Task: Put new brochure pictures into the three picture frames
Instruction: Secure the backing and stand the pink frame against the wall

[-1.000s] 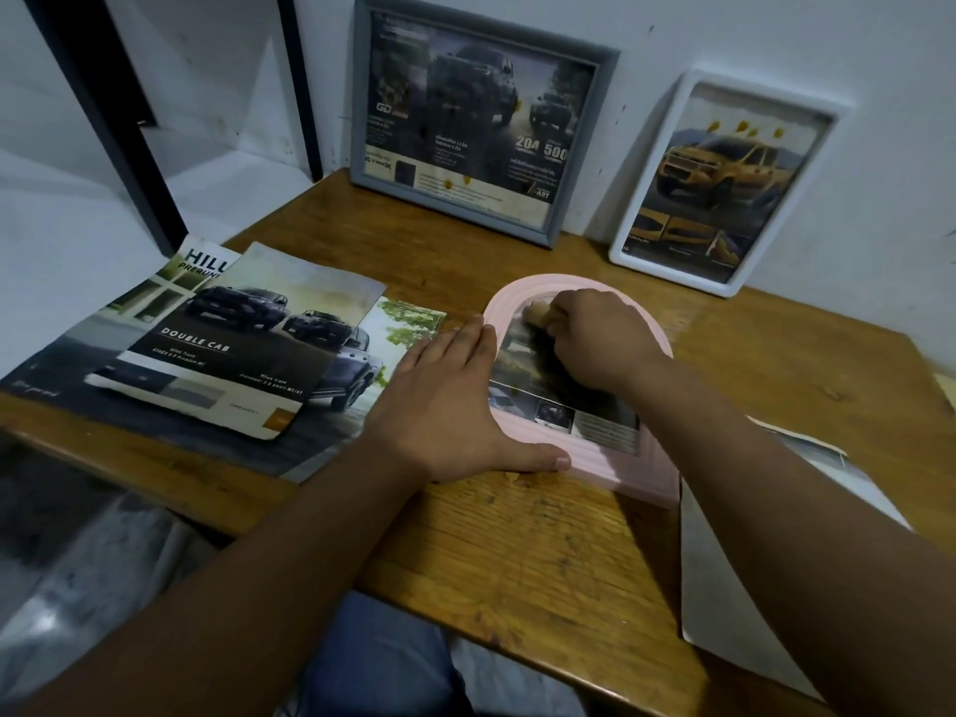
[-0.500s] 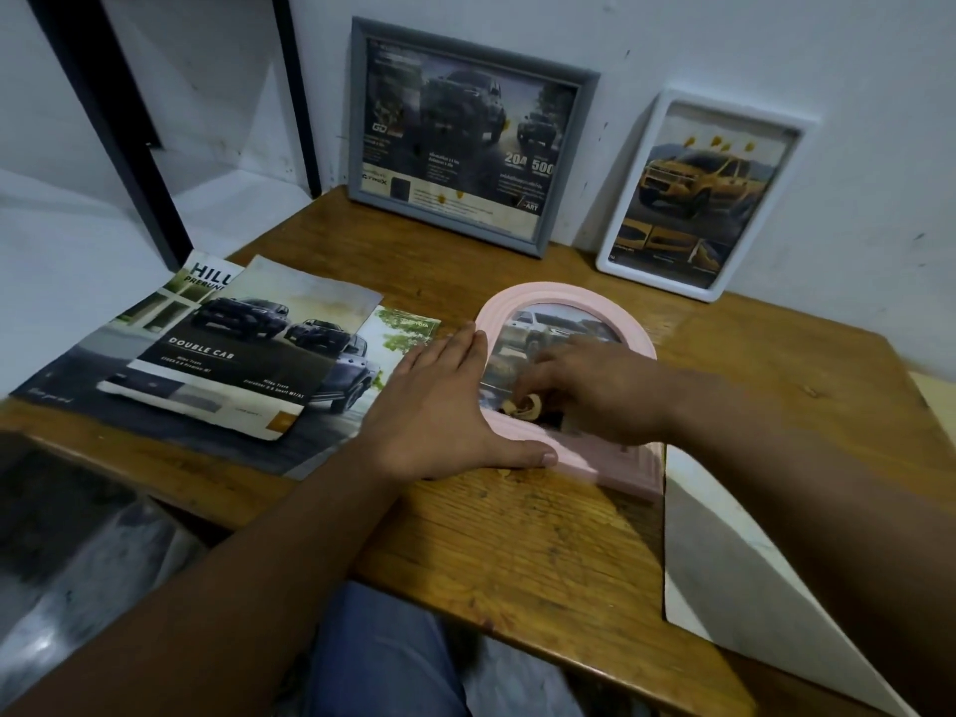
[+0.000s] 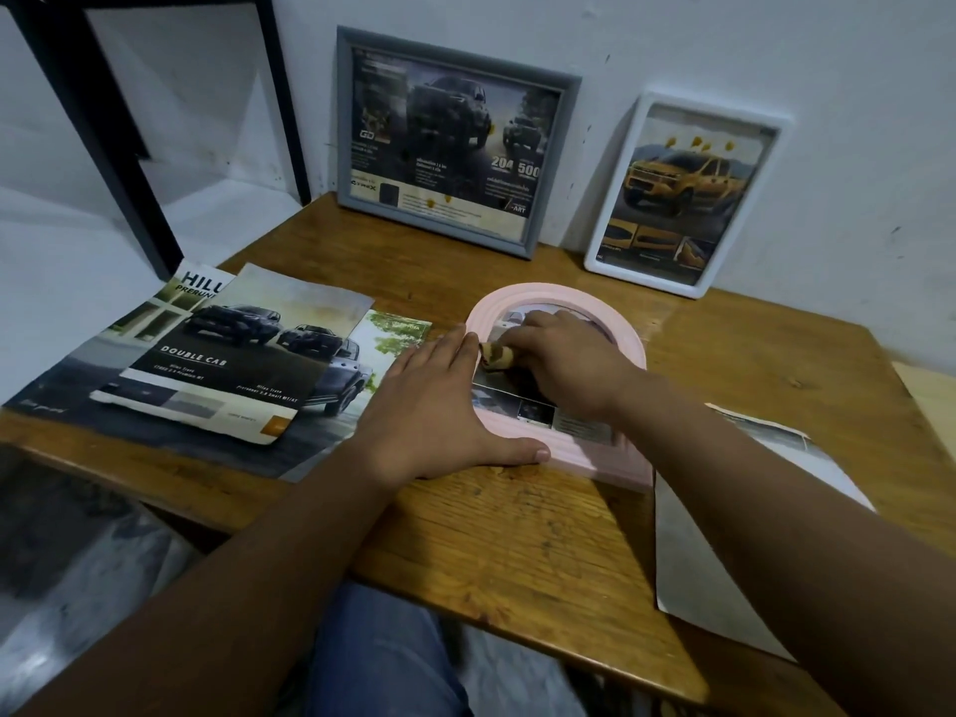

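Observation:
A pink arch-topped picture frame lies flat on the wooden table with a car brochure picture inside it. My left hand rests flat on the table, its thumb and fingers pressed against the frame's left and lower edge. My right hand is over the picture, fingers closed on a small tan wad pressed near the frame's left inner edge. A grey frame and a white frame lean on the wall, each holding a car picture.
Car brochures lie spread at the table's left, overhanging the front edge. A pale sheet of paper lies at the right front corner. A black metal stand is at the back left. My knee in blue jeans is below the table.
My right hand has moved the tan wad from the frame's top, down to its lower left, then back up to the left inner edge. My left hand stays put.

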